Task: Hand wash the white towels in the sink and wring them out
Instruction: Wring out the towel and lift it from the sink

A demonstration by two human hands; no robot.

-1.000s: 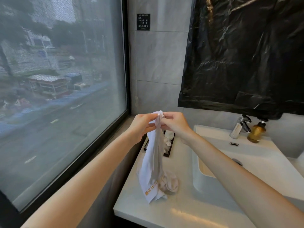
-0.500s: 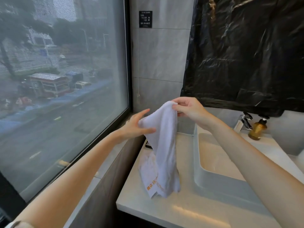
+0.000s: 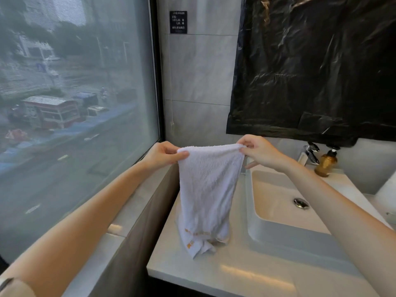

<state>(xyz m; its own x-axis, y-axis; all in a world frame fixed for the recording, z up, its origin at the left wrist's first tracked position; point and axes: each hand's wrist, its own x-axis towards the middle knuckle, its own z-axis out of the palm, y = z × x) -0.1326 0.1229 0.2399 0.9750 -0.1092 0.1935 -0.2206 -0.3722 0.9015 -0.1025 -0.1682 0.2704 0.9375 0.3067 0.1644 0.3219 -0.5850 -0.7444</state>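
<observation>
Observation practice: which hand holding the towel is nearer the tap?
The right hand, pinching the towel corner on the sink side; the left hand holds the window side.

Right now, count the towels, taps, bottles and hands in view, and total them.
white towel: 1
tap: 1
amber pump bottle: 1
hands: 2, the left hand and the right hand, each pinching the towel's top edge
total: 5
</observation>
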